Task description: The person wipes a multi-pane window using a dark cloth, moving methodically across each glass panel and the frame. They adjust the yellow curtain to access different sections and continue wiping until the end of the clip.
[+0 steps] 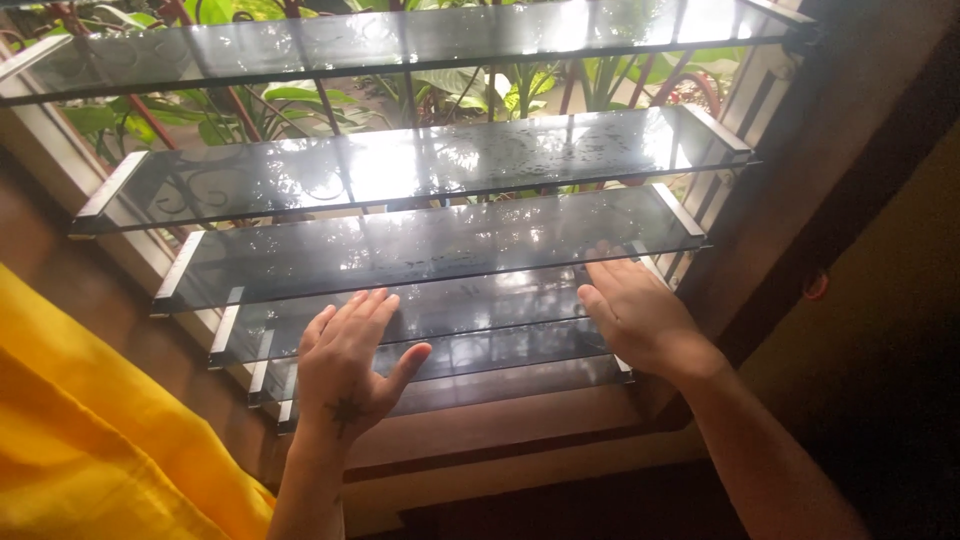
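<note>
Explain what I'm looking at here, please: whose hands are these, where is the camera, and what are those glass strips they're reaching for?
This is a single picture from a camera worn on a person's head, looking down and forward at their own two bare hands. There is no machine here.

In front of them is a louvre window: tinted glass slats stacked one above another, each held at its ends by metal clips. The slats are tilted open, nearly flat, and green plants show between them outside.

The left hand is open, with its fingers spread against a lower slat. The right hand is also open, laid flat at the right end of the same lower slats. Neither hand holds anything.

A yellow curtain hangs at the lower left, and a wooden sill runs below the window.
</note>
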